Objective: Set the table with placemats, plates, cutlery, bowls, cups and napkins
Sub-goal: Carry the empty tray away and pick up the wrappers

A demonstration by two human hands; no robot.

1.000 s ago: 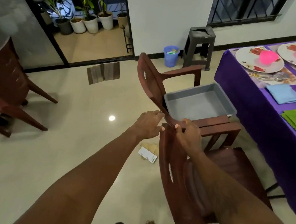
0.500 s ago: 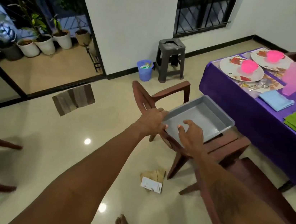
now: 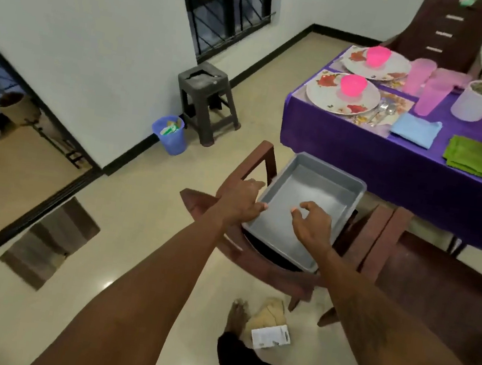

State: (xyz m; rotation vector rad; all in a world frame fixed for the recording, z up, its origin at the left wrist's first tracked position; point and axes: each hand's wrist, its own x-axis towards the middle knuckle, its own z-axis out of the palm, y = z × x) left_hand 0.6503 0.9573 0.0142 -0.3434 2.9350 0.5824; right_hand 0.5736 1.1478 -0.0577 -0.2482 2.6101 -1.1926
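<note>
Hovering over the grey tray (image 3: 319, 186), the right hand (image 3: 313, 227) is hanging with its fingers loosely curled and spread, and it is holding nothing. The left hand (image 3: 241, 202) is lying at the tray's nine o'clock rim with its thumb touching the edge. Whether it is actually gripping the rim cannot be told. The tray is sitting on the seat of a brown chair (image 3: 262, 160), just beside a second brown chair (image 3: 434, 284) at its three o'clock.

At two o'clock from the hands, the table (image 3: 387, 177) is wearing a purple cloth. Two floral plates (image 3: 322, 93) are lying along its eleven o'clock end, and each one is carrying a pink bowl (image 3: 353, 85). Cutlery (image 3: 384, 109) is lying on a patterned placemat (image 3: 403, 102) at the near plate's three o'clock. A blue napkin (image 3: 415, 130) and a green napkin (image 3: 476, 156) are lying near the table's front edge. Pink cups (image 3: 433, 96) are standing at their twelve o'clock, around a white pot (image 3: 479, 100).

A dark stool (image 3: 208, 98) and a blue bin (image 3: 171, 135) are standing by the wall at eleven o'clock.
</note>
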